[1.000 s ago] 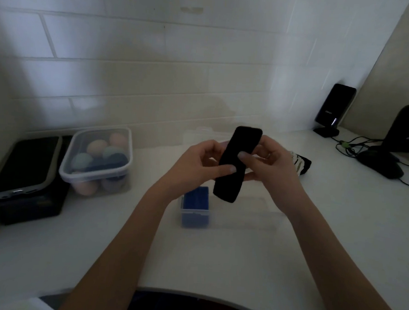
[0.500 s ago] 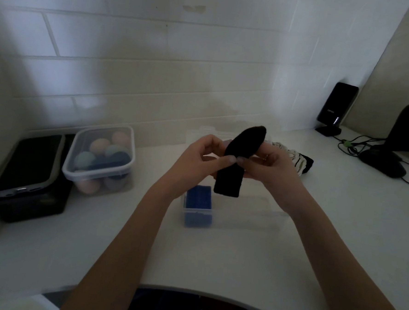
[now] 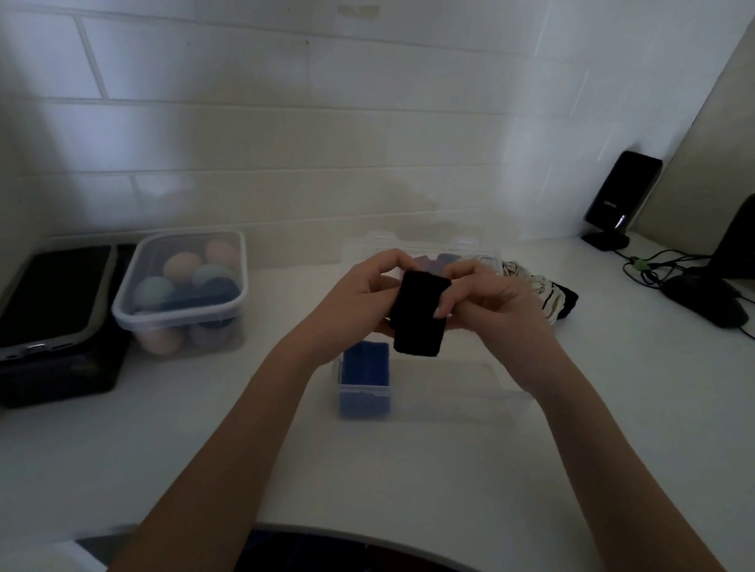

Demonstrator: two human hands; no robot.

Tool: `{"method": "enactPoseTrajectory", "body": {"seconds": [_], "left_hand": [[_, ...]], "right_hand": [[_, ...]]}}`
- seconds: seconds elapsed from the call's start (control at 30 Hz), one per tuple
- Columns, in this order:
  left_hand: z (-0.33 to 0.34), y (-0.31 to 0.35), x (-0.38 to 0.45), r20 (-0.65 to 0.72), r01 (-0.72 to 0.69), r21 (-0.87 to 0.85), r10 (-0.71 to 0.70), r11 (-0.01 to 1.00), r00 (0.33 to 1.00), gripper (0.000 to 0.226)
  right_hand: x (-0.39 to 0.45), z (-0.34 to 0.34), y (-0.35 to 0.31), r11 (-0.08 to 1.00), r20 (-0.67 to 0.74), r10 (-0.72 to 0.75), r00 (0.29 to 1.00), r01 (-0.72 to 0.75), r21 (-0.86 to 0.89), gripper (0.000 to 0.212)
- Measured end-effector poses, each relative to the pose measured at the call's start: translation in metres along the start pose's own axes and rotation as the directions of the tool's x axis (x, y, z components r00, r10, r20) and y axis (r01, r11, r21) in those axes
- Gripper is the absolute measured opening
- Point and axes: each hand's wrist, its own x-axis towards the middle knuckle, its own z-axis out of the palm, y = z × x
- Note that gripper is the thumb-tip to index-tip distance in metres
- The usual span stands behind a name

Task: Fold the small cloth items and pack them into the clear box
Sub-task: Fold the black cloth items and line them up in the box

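Note:
A small black cloth (image 3: 420,317), folded in half, hangs between my hands above the clear box (image 3: 457,392). My left hand (image 3: 361,298) pinches its left edge and my right hand (image 3: 489,301) pinches its right edge near the top fold. A folded blue cloth (image 3: 365,367) stands in the box's left end; the remaining part of the box looks bare. Behind my hands lie a striped black-and-white cloth (image 3: 539,291) and some bluish cloths (image 3: 437,260), partly hidden.
A lidded tub of pastel round items (image 3: 185,287) stands at the left, beside a dark case with a phone-like slab (image 3: 51,310). The box's clear lid (image 3: 418,244) lies by the tiled wall. Two black speakers (image 3: 619,199) and cables (image 3: 659,267) fill the right corner.
The black cloth went from a long strip to folded in half. My hands brought its top end down and now pinch the folded piece, slightly lower over the box.

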Motion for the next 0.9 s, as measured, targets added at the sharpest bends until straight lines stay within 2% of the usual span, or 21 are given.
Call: {"method": "enactPoseTrajectory", "body": {"seconds": [0.2,0.3,0.37,0.47,0.57,0.63,0.77,0.9], "left_hand": [[-0.0002,-0.0001,0.0026,-0.073,0.017,-0.082,-0.023,0.996,0.997,0.028],[0.0006,-0.0005,0.0038,-0.088,0.032,-0.076,-0.038,0.997,0.995,0.032],[0.0007,-0.0001,0.0024,-0.053,0.044,-0.078,-0.048,0.996,0.997,0.029],[0.0001,0.0013,0.0005,-0.032,0.069,0.012,-0.068,0.998,0.997,0.027],[0.0007,0.002,0.0009,0.004,0.059,0.094,-0.06,0.994,0.998,0.033],[0.0014,0.0018,0.0014,0.025,0.069,0.109,-0.072,0.992,0.997,0.033],[0.0009,0.001,0.0009,0.098,0.035,0.113,-0.047,0.993,0.994,0.018],[0.001,0.0,-0.0013,0.169,0.049,0.08,-0.062,0.996,0.984,0.012]], "right_hand": [[0.0028,0.0022,0.004,0.959,-0.084,-0.098,0.992,0.071,-0.275,0.038],[0.0028,-0.0007,0.0042,0.992,-0.078,-0.049,0.996,0.039,-0.116,0.027],[0.0023,-0.0024,0.0016,0.998,-0.058,-0.019,0.998,0.016,-0.054,0.029],[0.0024,-0.0031,0.002,0.997,0.025,0.011,1.0,-0.009,-0.073,0.048],[0.0011,-0.0029,0.0031,0.981,0.069,0.1,0.993,-0.086,-0.173,0.033],[0.0001,-0.0026,0.0025,0.986,0.022,0.132,0.991,-0.129,-0.104,0.027],[0.0005,-0.0018,0.0021,0.993,-0.01,0.099,0.995,-0.098,0.064,0.035],[0.0011,-0.0014,0.0032,0.99,-0.065,0.135,0.989,-0.133,0.043,0.027]]}}
